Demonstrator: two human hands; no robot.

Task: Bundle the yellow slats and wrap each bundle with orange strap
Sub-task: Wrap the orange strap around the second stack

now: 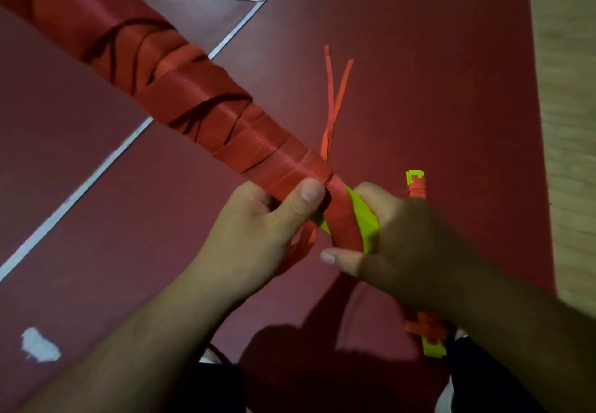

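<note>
A long bundle of yellow slats (pixel 366 216), almost wholly wound in orange strap (pixel 180 90), runs from the upper left down to the middle. My left hand (pixel 258 229) grips the wrapped bundle near its lower end, thumb pressed on top of the strap. My right hand (pixel 406 241) holds the bare yellow end, with a band of strap crossing it. Loose strap tails (pixel 333 103) lie on the floor beyond the bundle. A second, tied bundle (pixel 416 183) lies on the floor at the right, mostly hidden by my right arm, its near end (pixel 433 345) showing.
The dark red tiled floor (pixel 419 58) has pale grout lines (pixel 96 170) running diagonally at left. A wooden-looking strip (pixel 567 122) borders the right edge. A white scrap (pixel 40 345) lies at lower left. My knees and dark clothing sit at the bottom.
</note>
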